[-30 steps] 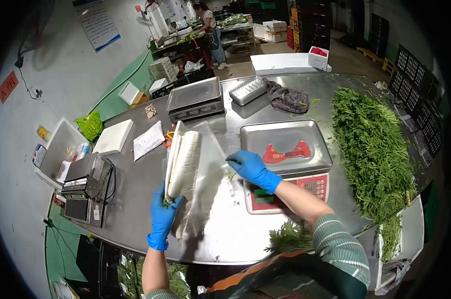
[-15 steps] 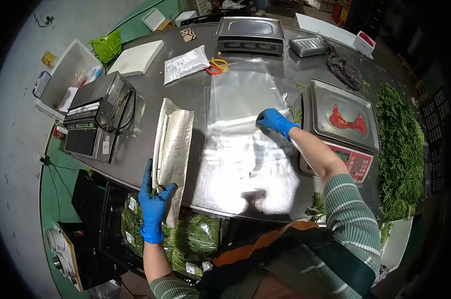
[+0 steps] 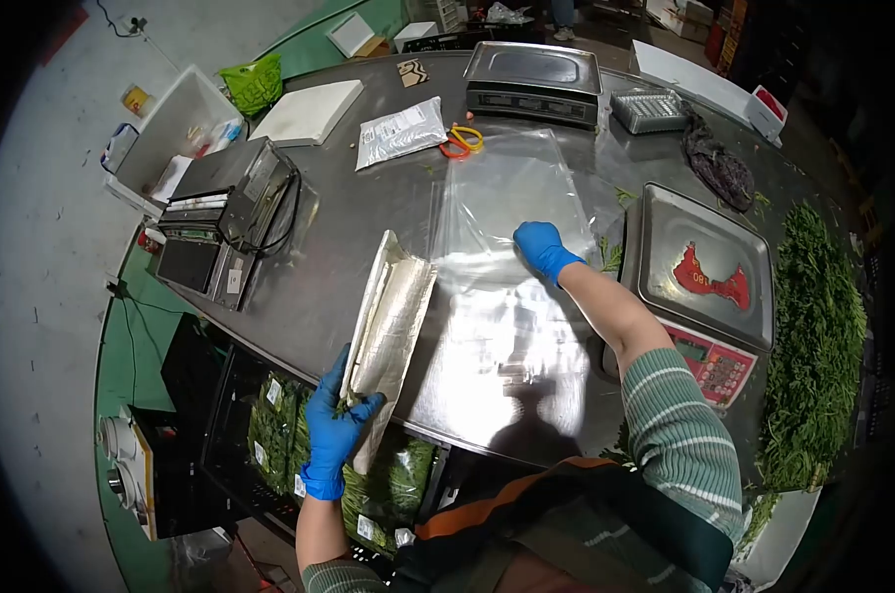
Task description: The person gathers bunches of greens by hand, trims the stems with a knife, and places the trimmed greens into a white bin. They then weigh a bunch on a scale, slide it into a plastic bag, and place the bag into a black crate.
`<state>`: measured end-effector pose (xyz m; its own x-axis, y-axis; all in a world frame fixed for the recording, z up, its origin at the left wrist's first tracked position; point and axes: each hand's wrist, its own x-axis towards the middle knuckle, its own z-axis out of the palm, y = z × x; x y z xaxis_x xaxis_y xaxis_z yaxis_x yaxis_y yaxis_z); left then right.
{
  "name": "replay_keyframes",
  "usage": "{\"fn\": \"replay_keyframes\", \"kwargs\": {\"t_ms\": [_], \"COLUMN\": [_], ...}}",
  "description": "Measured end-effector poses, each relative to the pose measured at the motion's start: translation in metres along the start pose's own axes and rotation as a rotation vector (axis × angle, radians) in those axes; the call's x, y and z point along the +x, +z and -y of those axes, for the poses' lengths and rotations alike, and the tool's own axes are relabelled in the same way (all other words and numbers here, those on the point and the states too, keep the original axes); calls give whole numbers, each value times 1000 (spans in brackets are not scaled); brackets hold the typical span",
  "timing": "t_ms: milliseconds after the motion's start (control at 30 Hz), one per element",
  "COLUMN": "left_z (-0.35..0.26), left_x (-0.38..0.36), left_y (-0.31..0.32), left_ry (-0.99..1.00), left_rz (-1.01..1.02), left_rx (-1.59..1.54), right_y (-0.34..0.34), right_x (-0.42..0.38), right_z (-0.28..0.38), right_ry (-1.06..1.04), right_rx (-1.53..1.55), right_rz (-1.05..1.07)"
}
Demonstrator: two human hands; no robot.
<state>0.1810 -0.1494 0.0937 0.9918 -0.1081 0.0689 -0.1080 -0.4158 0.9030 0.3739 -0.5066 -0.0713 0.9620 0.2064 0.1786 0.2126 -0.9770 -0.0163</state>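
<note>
My left hand (image 3: 340, 425), in a blue glove, grips the lower end of a long silvery folded sleeve (image 3: 393, 326), with a bit of green at its opening. Further right, my right hand (image 3: 543, 249), also gloved in blue, has its fingers closed on the near part of the clear plastic bags (image 3: 511, 188) lying flat on the metal table (image 3: 319, 257). Beside my right forearm stands a scale (image 3: 706, 252) with a red piece on its tray. Yellow and orange scissors (image 3: 462, 141) touch the far left edge of the bags.
A pile of green sprigs (image 3: 813, 346) lies at the right. Packed greens (image 3: 393, 484) fill a crate below the near edge. A second scale (image 3: 533, 79) stands at the back, a black machine (image 3: 232, 222) at the left, and a white packet (image 3: 401, 131) near the scissors.
The whole view has shifted, so the table's objects appear further right. My right hand has drawn the near edge of the clear bags slightly, and its fingers look more closed. My left hand still holds the sleeve.
</note>
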Motion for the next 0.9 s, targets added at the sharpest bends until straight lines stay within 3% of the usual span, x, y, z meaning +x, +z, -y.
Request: {"fn": "replay_keyframes", "kwargs": {"t_ms": [133, 300, 400, 433, 500, 633, 900], "left_z": [-5, -20, -17, -18, -20, -10, -13], "left_x": [-8, -8, -6, -7, -6, -10, -10], "left_y": [11, 17, 23, 23, 23, 20, 24], "left_ry": [2, 41, -28, -31, 48, 14, 14], "left_rz": [23, 47, 68, 67, 58, 41, 51], "left_rx": [53, 130, 43, 46, 143, 114, 78], "right_y": [-19, -53, -43, -38, -34, -29, -26], "right_x": [-1, -7, -18, -19, -14, -17, -20], "right_z": [-9, 27, 47, 45, 36, 21, 17], "right_ry": [96, -85, -53, -55, 46, 43, 151], "right_rx": [166, 276, 298, 302, 533, 497, 636], "right_rz": [91, -120, 175, 177, 322, 192, 236]}}
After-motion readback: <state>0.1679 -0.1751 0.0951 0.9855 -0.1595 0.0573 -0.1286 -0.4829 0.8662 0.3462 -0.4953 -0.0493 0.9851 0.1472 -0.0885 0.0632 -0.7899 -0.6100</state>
